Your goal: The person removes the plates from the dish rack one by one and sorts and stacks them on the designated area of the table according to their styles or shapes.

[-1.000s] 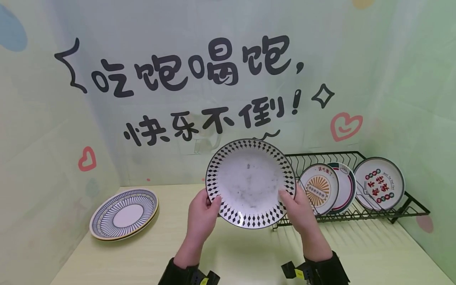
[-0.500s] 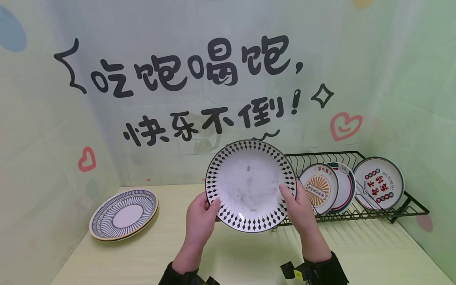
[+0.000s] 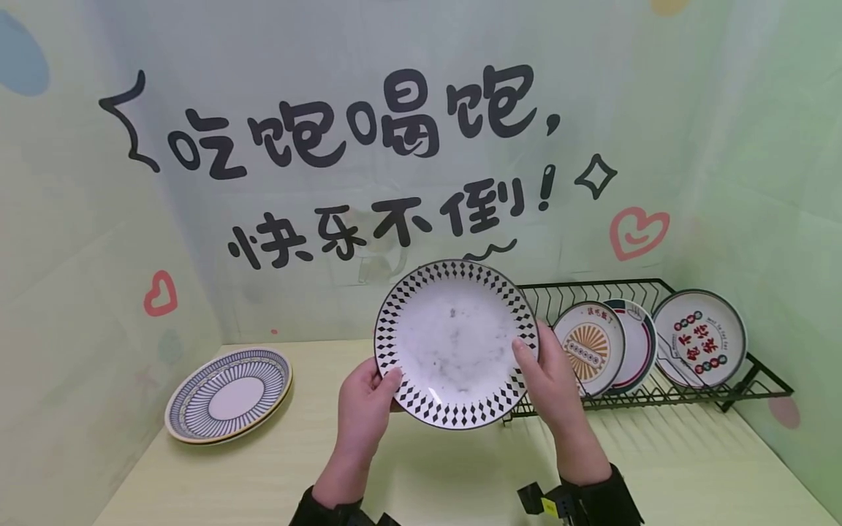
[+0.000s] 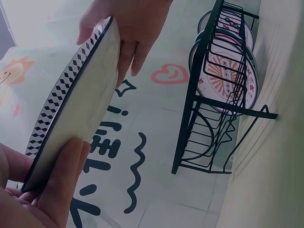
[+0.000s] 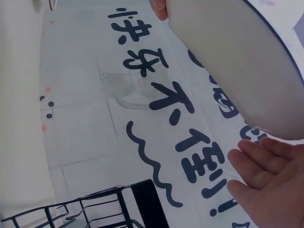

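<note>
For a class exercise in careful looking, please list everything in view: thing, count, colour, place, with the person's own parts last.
Held plate: one, white with black diamond rim, between both hands
Stacked plates: at least two, top one blue and white, table's left
Rack: one, black, table's right
Rack plates: three, white with coloured designs, in the rack
Table: one, pale yellow, below
Backdrop: one, pale grey-green, behind and at the sides
Writing: two lines, black, on the backdrop
Drawings and blots: several, pink, blue and orange, on the backdrop
Small boxes: two, black, at the wrists
Sleeves: two, black, bottom edge
Left hand: one, plate's left rim
Right hand: one, plate's right rim
</note>
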Action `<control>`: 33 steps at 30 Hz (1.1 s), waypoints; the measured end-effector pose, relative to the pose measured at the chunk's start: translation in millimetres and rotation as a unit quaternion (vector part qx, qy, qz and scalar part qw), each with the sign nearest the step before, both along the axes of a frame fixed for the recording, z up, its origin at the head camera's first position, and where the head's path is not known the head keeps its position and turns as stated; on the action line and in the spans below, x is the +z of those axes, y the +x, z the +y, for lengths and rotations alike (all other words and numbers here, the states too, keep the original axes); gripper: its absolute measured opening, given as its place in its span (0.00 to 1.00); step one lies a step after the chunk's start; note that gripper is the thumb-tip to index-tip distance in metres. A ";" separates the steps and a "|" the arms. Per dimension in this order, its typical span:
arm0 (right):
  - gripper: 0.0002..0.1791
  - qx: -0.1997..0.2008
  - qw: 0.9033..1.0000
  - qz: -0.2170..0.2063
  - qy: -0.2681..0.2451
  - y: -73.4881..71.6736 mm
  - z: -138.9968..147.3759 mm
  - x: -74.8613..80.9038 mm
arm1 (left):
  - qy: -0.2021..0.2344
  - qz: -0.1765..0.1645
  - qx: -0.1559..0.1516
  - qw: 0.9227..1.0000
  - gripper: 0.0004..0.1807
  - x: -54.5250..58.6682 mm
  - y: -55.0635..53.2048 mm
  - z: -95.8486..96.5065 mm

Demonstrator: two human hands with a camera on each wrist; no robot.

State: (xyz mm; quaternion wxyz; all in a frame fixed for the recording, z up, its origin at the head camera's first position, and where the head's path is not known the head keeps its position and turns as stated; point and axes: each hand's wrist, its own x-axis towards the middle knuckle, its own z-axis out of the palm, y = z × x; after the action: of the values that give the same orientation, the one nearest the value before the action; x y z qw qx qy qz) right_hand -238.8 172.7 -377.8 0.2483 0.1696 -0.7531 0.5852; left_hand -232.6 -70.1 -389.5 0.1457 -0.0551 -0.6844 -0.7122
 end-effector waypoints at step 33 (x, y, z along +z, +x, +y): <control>0.27 -0.011 0.995 0.061 0.084 -5.1 16.5 -1.9 | -0.008 -0.038 0.047 0.998 0.15 -3.2 -1.6 -40.2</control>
State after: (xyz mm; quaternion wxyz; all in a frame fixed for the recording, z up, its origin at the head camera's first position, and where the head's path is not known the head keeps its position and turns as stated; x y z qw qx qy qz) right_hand -243.8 189.2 -379.7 0.2851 0.2167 -0.7850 0.5055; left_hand -234.2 -110.3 -392.7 0.1524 0.0025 -0.6973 -0.7004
